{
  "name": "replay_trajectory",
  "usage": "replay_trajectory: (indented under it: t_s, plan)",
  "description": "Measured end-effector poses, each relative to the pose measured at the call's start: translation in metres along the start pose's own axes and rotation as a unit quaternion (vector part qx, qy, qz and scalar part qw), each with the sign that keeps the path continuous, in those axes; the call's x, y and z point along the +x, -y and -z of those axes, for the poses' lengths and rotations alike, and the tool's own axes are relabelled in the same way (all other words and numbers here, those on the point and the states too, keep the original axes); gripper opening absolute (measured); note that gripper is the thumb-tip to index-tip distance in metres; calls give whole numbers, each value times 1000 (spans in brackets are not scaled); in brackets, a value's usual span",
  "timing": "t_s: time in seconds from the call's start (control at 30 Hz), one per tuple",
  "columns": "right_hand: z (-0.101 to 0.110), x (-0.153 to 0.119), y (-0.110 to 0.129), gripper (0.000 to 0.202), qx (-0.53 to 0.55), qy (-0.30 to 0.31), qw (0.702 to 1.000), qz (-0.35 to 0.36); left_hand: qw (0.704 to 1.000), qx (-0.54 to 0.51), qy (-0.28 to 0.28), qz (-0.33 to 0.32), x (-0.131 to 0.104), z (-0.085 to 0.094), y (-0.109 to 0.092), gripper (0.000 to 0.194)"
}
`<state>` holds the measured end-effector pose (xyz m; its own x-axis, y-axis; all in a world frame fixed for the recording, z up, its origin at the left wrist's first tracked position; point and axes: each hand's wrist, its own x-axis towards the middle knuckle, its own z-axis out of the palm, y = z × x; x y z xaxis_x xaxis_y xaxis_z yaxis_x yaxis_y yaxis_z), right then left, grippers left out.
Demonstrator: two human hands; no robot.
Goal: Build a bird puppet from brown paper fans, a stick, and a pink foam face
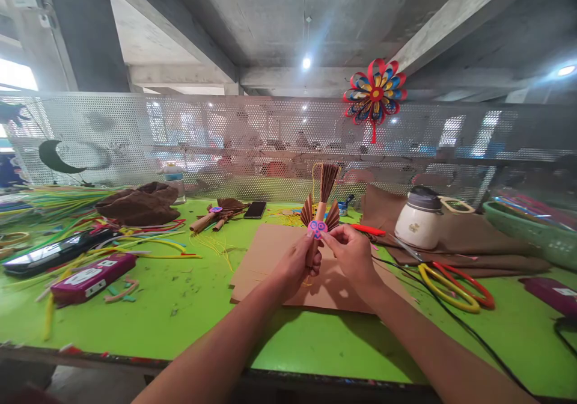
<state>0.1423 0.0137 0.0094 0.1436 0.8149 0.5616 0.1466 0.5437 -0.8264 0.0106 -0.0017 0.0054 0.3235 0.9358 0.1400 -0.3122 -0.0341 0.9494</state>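
A brown paper craft figure (320, 211) stands upright in my left hand (297, 264), which is closed round its rolled paper body. It has a fringed brown top, pleated paper fans at both sides and a loop of yellow string. On its front is a pink disc (317, 229) with a blue drawn face. My right hand (354, 250) pinches the disc's right edge between thumb and forefinger. Both hands are above a brown cardboard sheet (265, 250). A similar paper figure (216, 211) lies farther back on the left.
On the green table (180, 326) at right are scissors (451, 290), a black cable, a white jar (418, 217), brown paper and a green basket (532, 229). A phone (255, 210), purple box (94, 278), brown cloth (139, 204) and coloured strips lie left. A perforated screen (252, 133) stands behind.
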Motion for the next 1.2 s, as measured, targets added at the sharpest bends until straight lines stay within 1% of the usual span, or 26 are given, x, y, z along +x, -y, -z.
replay_trajectory:
  t_s: [0.33,0.53,0.7,0.77,0.83,0.97,1.1,1.2]
  plan:
    - [0,0,3,31,9,0,1000,-14,1000,-3,10,6,1,1,1,41]
    - [-1,0,3,33,7,-7,1000,-8,1000,-7,12,10,1,1,1,41]
    - [0,0,1,31,1,1,1000,-3,1000,-13,11,17,0,1,0,43]
    - [3,0,2,31,-1,-8,1000,6,1000,-16,8,19,1,1,-1,41]
    - [6,2,2,31,-4,-30,999,13,1000,-18,4,19,1,2,-2,39]
    - [13,7,1,34,9,-65,998,12,1000,-17,-5,11,2,4,-3,37]
    - [18,14,-5,35,31,-77,997,6,1000,-12,-10,-15,3,6,-1,38]
    - [25,22,-14,36,5,-83,997,9,999,-4,-19,-40,4,7,0,38]
